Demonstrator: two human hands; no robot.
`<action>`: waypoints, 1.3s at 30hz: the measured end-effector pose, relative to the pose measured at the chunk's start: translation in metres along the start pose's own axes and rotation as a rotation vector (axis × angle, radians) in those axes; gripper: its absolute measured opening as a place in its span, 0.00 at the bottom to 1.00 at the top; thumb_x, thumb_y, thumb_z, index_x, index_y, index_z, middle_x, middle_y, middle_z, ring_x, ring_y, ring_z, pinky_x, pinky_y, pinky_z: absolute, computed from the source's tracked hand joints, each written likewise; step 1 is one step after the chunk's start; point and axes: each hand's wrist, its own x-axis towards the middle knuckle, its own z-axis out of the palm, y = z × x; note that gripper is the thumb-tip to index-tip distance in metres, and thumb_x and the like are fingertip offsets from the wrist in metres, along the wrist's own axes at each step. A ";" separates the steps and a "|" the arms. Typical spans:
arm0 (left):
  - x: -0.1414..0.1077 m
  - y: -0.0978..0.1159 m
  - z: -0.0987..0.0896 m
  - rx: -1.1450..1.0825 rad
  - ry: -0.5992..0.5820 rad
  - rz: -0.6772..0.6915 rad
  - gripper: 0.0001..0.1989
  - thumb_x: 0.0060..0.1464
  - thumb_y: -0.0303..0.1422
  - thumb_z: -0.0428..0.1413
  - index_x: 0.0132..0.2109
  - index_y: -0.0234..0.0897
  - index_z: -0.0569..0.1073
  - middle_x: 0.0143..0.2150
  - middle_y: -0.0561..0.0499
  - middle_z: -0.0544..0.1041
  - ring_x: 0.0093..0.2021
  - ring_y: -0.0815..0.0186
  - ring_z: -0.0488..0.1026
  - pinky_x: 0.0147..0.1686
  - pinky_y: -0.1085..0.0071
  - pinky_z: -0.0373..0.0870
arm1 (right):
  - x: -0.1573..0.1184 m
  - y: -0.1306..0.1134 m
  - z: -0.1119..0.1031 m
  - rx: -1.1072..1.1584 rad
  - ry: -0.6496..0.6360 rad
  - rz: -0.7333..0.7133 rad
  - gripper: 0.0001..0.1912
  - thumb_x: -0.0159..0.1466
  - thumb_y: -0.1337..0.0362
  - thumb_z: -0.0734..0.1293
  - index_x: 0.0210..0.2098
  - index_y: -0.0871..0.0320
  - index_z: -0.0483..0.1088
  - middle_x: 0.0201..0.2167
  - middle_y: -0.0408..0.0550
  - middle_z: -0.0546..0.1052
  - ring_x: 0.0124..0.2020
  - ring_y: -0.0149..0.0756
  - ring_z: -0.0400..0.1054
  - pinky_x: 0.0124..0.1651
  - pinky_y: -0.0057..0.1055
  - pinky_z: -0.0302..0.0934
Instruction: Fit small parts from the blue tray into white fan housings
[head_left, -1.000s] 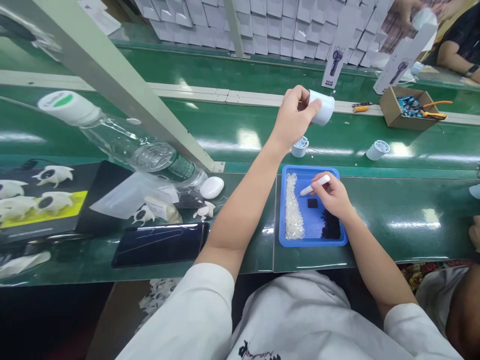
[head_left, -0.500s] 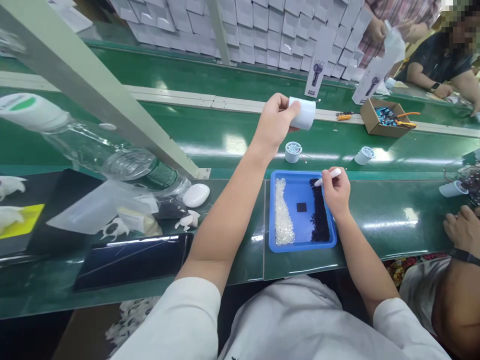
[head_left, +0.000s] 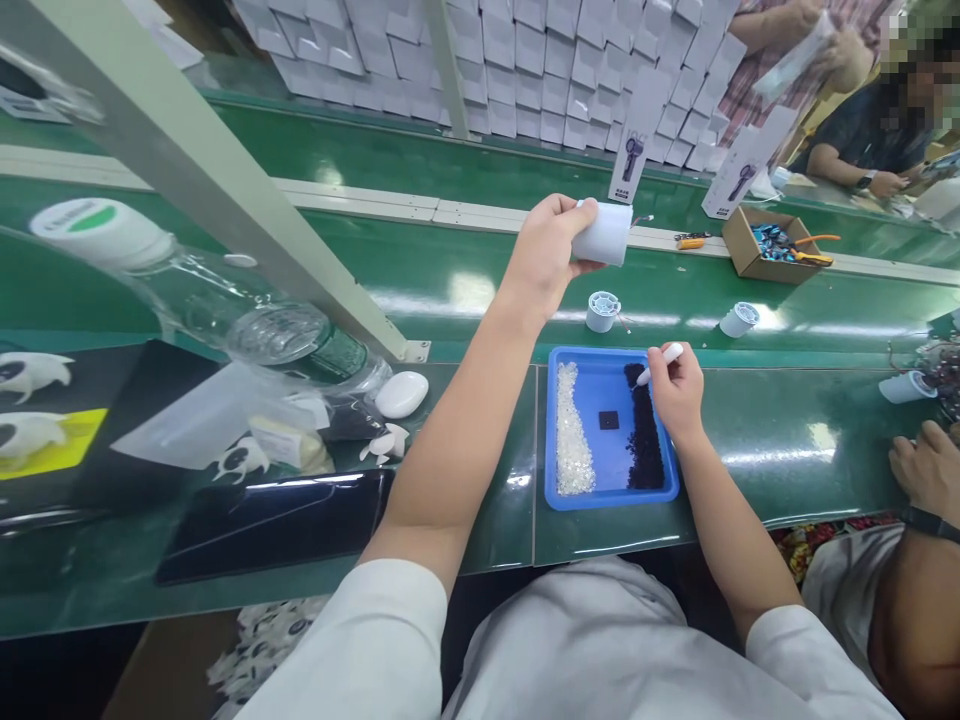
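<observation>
My left hand (head_left: 551,245) is closed around a pale blue cylindrical housing (head_left: 606,235), held on its side above the bench with a thin wire at its far end. In my right hand (head_left: 676,390) is a white pen-shaped tool (head_left: 660,364), pinched and tilted, its tip down at the small black pieces (head_left: 645,440). Those pieces lie along the right side of a blue tray (head_left: 611,502). Small clear pieces (head_left: 573,440) line the tray's left side, and a black square (head_left: 608,420) lies between. Another pale blue housing (head_left: 603,312) stands behind the tray.
A third housing (head_left: 739,319) lies farther right, before a cardboard box (head_left: 757,262) holding orange-handled pliers. Left of my arm are a clear bottle (head_left: 277,330), a slanted metal post (head_left: 247,190) and a white oval object (head_left: 402,395). A co-worker's hand (head_left: 926,465) rests at right.
The view has shifted slightly. My right hand has moved the tool's tip a little down along the black pieces. My left hand still holds the housing, turned slightly.
</observation>
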 end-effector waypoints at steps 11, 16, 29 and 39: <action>0.006 -0.012 0.001 -0.013 0.004 0.008 0.12 0.60 0.43 0.52 0.36 0.39 0.64 0.42 0.47 0.72 0.52 0.57 0.73 0.42 0.60 0.79 | -0.004 -0.006 0.005 -0.018 -0.134 -0.063 0.12 0.62 0.55 0.64 0.27 0.53 0.60 0.21 0.38 0.65 0.23 0.30 0.57 0.30 0.31 0.55; 0.012 -0.018 0.001 -0.072 -0.053 -0.004 0.13 0.61 0.44 0.50 0.42 0.39 0.67 0.45 0.47 0.74 0.55 0.57 0.72 0.45 0.60 0.78 | -0.004 -0.010 0.005 0.036 -0.278 -0.031 0.12 0.62 0.54 0.65 0.27 0.53 0.62 0.20 0.38 0.66 0.22 0.29 0.58 0.28 0.30 0.56; -0.002 -0.021 0.012 -0.062 -0.069 -0.156 0.15 0.55 0.42 0.57 0.33 0.39 0.60 0.36 0.48 0.74 0.45 0.61 0.75 0.43 0.62 0.77 | -0.014 -0.026 -0.002 0.101 -0.482 -0.133 0.11 0.62 0.56 0.66 0.27 0.54 0.65 0.23 0.41 0.70 0.23 0.31 0.61 0.29 0.32 0.58; -0.012 -0.016 0.021 0.088 -0.073 -0.192 0.10 0.57 0.37 0.55 0.34 0.39 0.62 0.33 0.50 0.71 0.40 0.64 0.75 0.42 0.62 0.74 | -0.010 -0.012 0.002 0.080 -0.328 -0.055 0.14 0.63 0.55 0.65 0.25 0.54 0.62 0.19 0.39 0.67 0.21 0.30 0.58 0.27 0.30 0.55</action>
